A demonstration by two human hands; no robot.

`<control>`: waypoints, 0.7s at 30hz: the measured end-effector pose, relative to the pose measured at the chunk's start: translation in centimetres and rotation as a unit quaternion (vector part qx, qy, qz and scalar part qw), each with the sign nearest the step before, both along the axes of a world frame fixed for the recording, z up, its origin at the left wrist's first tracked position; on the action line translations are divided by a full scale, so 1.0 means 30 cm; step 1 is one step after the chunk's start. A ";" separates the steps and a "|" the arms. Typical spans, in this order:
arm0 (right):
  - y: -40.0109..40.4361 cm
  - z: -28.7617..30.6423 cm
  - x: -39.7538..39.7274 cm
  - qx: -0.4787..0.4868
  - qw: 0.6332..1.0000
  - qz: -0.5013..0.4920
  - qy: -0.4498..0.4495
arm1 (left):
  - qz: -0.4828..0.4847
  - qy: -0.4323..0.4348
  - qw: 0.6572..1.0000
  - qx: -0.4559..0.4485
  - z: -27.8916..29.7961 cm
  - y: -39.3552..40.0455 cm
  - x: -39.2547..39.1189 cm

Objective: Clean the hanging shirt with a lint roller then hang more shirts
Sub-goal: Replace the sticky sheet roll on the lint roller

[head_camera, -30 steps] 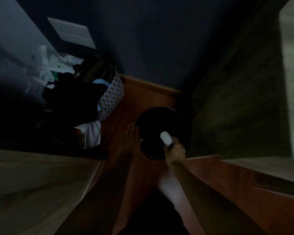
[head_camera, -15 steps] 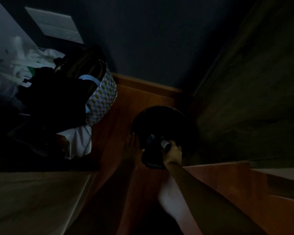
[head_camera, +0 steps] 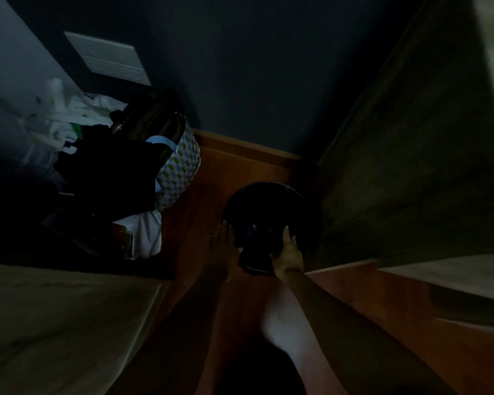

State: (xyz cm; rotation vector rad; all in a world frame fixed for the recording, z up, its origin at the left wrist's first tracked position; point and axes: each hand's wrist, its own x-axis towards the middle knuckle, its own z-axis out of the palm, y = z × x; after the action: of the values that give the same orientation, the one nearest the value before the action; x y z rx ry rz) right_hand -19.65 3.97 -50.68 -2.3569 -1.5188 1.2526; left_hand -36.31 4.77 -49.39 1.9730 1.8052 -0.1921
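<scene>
The view is very dark. A round black bin [head_camera: 265, 199] stands on the reddish wooden floor in the corner. My left hand [head_camera: 224, 245] lies flat and open against the bin's left side. My right hand [head_camera: 288, 250] rests at the bin's near rim with its fingers stretched out and nothing visible in it. The white lint roller is not in sight, and the bin's inside is too dark to read. No hanging shirt is in view.
A chequered laundry bag [head_camera: 181, 166] heaped with dark and white clothes stands at the left, with a white cloth [head_camera: 146, 235] below it. A pale surface [head_camera: 54, 323] fills the lower left, and a dark wooden panel [head_camera: 411, 166] rises on the right. My bare foot [head_camera: 280, 334] is below the bin.
My right hand held the white lint roller above the bin; it lowered it into the bin, and now the fingers are spread with no roller in sight. The left hand stayed beside the bin.
</scene>
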 end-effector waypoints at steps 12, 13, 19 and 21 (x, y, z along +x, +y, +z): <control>-0.094 0.885 -0.093 0.057 0.990 0.123 -0.034 | 0.063 -0.035 0.995 0.072 0.946 -0.040 -0.097; -0.093 0.978 -0.100 0.067 0.989 0.130 -0.038 | 0.066 -0.015 0.995 0.069 1.045 -0.048 -0.113; -0.033 1.499 -0.092 0.191 0.967 0.163 -0.051 | 0.037 0.043 0.982 0.182 1.560 0.012 -0.153; -0.019 1.634 -0.058 0.216 0.960 0.168 -0.060 | 0.043 0.034 0.983 0.177 1.699 0.039 -0.122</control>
State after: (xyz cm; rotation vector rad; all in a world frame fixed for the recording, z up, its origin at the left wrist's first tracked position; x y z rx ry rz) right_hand -21.38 3.41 -1.66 -1.9785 -2.0490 0.7206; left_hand -39.96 5.93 1.58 2.1380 2.0817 0.0982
